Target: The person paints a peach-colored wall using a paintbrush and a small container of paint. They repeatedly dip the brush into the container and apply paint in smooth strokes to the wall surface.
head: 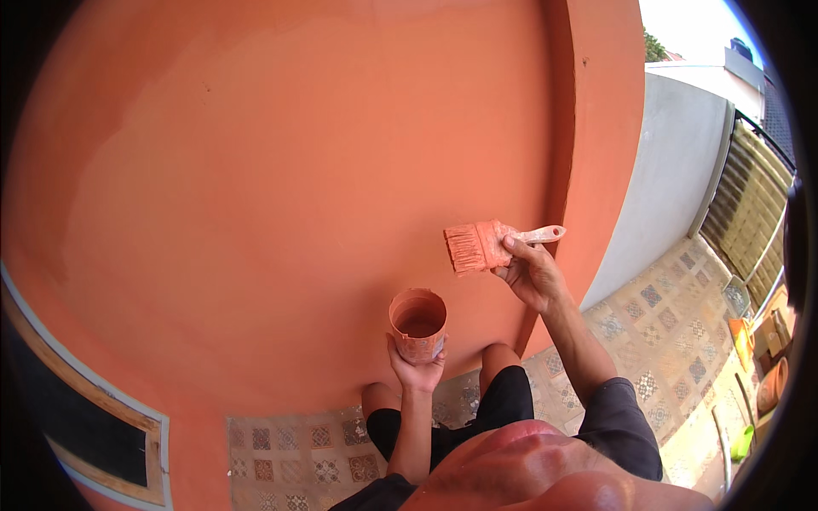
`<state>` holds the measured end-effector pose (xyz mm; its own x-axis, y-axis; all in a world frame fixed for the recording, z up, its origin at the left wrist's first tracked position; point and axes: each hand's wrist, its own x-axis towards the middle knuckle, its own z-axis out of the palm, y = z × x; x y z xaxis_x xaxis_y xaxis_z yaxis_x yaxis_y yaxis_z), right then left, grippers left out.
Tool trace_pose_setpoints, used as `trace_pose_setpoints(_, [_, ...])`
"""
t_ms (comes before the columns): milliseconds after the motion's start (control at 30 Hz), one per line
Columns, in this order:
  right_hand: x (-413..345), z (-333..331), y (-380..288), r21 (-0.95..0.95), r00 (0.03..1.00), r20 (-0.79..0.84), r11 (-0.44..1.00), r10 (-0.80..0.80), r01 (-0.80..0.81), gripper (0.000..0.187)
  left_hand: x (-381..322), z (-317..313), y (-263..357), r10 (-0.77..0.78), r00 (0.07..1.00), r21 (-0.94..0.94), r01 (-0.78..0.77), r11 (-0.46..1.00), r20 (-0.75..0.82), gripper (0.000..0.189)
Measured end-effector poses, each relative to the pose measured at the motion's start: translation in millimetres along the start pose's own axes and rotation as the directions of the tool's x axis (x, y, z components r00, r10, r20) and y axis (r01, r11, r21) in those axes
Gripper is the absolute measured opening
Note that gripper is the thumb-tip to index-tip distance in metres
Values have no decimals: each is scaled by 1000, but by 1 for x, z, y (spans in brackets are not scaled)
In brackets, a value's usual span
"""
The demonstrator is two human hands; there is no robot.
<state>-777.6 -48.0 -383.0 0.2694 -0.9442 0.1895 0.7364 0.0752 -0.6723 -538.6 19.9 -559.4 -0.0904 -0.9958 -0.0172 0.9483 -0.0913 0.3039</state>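
My right hand (533, 271) grips a wide paintbrush (476, 248) near the base of its handle; its bristles are coated in orange paint and point left, in front of the orange wall (287, 191). Below and to the left, my left hand (418, 370) holds an open paint container (418, 326) from underneath. Orange paint covers the container's rim and sides, and its inside looks dark orange. The brush is apart from the container. Whether the bristles touch the wall, I cannot tell.
A wooden-framed opening (153, 460) lies at lower left. The orange wall has a protruding column (604, 160) on the right, beside a grey wall (677, 160). Patterned tiles (645, 332) cover the floor. At far right are an orange dustpan-like item (741, 342), boxes and a pot (772, 386).
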Motion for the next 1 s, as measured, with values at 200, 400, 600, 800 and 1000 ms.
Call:
trace_pose_setpoints(200, [24,35,-62,-55,947,147,954,-285,295,33,9,1,-4,-75,982,-156,103,982,172,72])
trace_pose_setpoints(400, [65,71,-141,-315,725,299,654,-620,688,48,0,6,4,-62,976,-193,104,976,211,70])
trace_pose_setpoints(600, [67,95,-155,-700,723,436,303,-536,647,50,-7,22,9,-52,975,-214,99,972,214,71])
trace_pose_setpoints(800, [99,102,-195,-792,554,464,-43,-691,609,30,-8,25,8,-68,977,-218,112,970,203,73])
trace_pose_setpoints(1000, [119,114,-230,-343,-182,787,-664,-589,664,15,-7,20,8,-81,980,-227,121,966,181,75])
